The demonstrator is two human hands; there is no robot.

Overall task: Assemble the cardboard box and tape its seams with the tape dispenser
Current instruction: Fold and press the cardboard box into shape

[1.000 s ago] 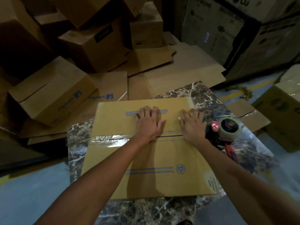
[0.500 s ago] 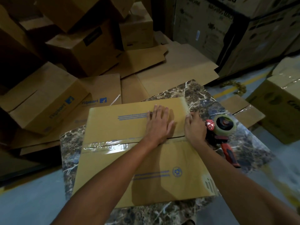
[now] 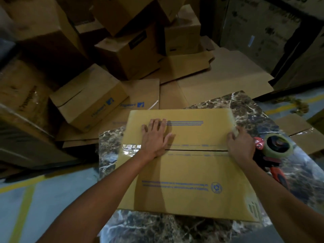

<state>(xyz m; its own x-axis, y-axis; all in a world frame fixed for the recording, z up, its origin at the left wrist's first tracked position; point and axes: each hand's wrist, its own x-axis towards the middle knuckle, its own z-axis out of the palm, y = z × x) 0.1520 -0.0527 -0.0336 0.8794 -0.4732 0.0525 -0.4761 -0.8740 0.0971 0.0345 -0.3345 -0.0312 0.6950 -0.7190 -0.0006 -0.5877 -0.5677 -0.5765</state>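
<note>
A yellow-brown cardboard box [image 3: 189, 174] lies on the marble table [image 3: 245, 106], its two top flaps meeting in a dark seam across the middle. Shiny clear tape [image 3: 130, 149] covers the seam's left end. My left hand [image 3: 155, 139] presses flat on the far flap and the seam, fingers spread. At the seam's right end, my right hand [image 3: 241, 146] rests on the box with its fingers bent at the box's right edge. The tape dispenser [image 3: 275, 148], red-handled with a roll of tape, lies on the table just right of my right hand, held by neither hand.
Behind the table, several closed cardboard boxes [image 3: 91, 100] are piled up and flattened cardboard sheets [image 3: 219, 79] lie spread out. Large dark cartons [image 3: 263, 32] stand at the back right. The grey floor [image 3: 43, 207] with yellow lines shows to the left.
My left hand has slid left along the seam toward the taped end. My right hand has moved right to the box's edge. The camera view has shifted left.
</note>
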